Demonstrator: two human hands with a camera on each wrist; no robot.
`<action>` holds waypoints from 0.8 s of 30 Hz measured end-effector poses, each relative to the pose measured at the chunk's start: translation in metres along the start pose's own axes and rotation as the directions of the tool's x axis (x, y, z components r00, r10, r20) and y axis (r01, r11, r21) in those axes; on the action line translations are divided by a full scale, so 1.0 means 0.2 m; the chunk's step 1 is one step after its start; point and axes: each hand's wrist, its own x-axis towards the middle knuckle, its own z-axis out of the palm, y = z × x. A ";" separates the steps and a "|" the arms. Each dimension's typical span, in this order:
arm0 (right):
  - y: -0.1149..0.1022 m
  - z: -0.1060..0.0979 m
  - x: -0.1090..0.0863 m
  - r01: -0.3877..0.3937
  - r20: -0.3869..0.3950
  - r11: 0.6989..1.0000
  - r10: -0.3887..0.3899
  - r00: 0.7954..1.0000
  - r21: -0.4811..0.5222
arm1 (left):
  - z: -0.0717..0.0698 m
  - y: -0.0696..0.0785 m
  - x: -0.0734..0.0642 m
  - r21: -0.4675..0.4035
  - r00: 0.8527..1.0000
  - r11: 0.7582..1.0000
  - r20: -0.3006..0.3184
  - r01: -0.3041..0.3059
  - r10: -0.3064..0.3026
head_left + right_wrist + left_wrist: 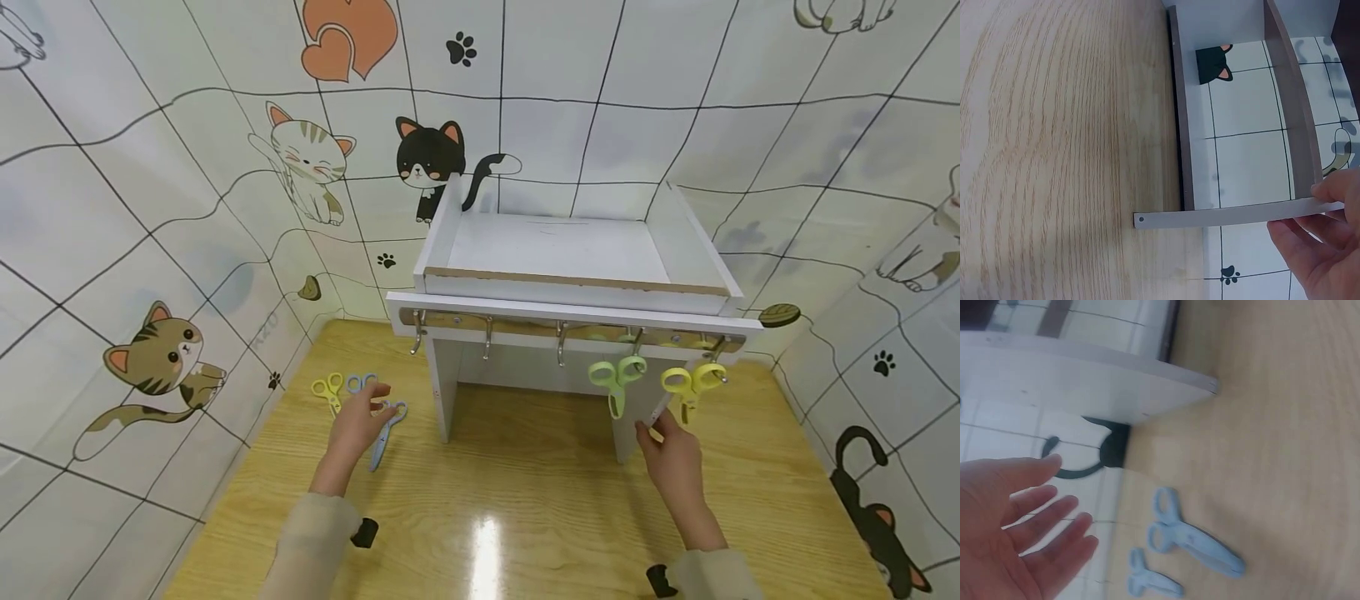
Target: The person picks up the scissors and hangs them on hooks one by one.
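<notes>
My left hand (356, 429) hovers over the left of the table, fingers relaxed and apart, touching nothing. Below it lie blue scissors (1200, 547), with a second blue pair (1150, 580) close by. Yellow scissors (328, 387) rest further left. My right hand (671, 458) pinches the front edge of the white shelf stand's right upright panel (1229, 215), thumb on one side and fingers on the other. Above that hand, green scissors (617, 379) and another yellow pair (688, 382) hang from hooks on the stand's front rail.
The white shelf stand (562, 250) sits at the back of the wooden table (525, 483), its top tray against the wall. Several metal hooks (561, 342) line its front rail; those at the left and middle carry nothing. Cat-patterned walls (187, 250) enclose the table.
</notes>
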 end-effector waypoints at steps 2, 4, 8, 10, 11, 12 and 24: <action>0.00 0.00 0.00 0.000 -0.005 1.000 0.000 1.000 0.005 | 0.01 -0.04 -0.01 0.033 0.999 0.999 0.026 0.038 -0.039; 0.01 0.00 0.00 -0.004 -0.008 1.000 0.004 1.000 0.011 | 0.03 -0.07 -0.01 0.068 0.996 0.996 0.051 0.063 -0.067; 0.01 0.00 0.01 -0.012 -0.014 1.000 0.012 1.000 0.008 | 0.06 -0.12 -0.03 0.154 0.991 0.983 0.083 0.096 -0.110; 0.01 0.01 0.01 -0.016 -0.017 1.000 0.016 1.000 0.003 | 0.08 -0.13 -0.03 0.193 0.987 0.975 0.091 0.112 -0.131; 0.01 0.01 0.01 -0.017 -0.018 1.000 0.017 1.000 0.002 | 0.08 -0.14 -0.03 0.211 0.985 0.970 0.092 0.123 -0.145; 0.01 0.01 0.01 -0.016 -0.018 1.000 0.016 1.000 0.002 | 0.09 -0.14 -0.03 0.225 0.983 0.965 0.092 0.136 -0.160; 0.02 0.02 0.00 0.000 -0.027 1.000 0.000 1.000 0.003 | 0.18 -0.19 -0.03 0.337 0.970 0.920 0.056 0.203 -0.235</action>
